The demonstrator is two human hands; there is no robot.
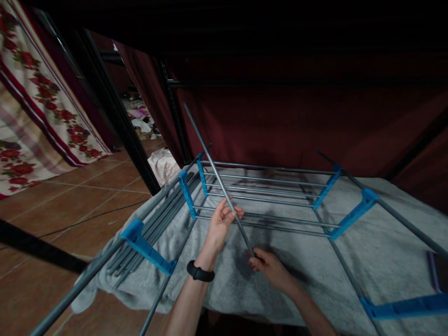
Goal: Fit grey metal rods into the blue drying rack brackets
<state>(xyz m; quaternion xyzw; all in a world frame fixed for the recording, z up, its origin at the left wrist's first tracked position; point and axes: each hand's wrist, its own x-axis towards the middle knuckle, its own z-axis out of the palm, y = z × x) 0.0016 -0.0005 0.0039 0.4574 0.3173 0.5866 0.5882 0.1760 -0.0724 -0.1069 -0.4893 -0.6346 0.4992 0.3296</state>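
Note:
A grey metal rod (218, 176) slants up and to the left through both of my hands. My left hand (224, 215), with a black band on its wrist, grips it around the lower middle. At the rod's lower end, my right hand (265, 262) has its fingers closed on the tip. Below and around the hands stands a rack frame of grey tubes joined by blue plastic brackets (150, 249). Several thin crossbars (266, 201) span between the brackets at its far end. Another blue bracket (350, 215) sits on the right side.
Several loose grey rods (154, 228) lie along the left side on a grey blanket (241, 280). Black metal posts (121, 116) and a dark red curtain (280, 126) enclose the space. A dark flat object (436, 270) lies at the right edge.

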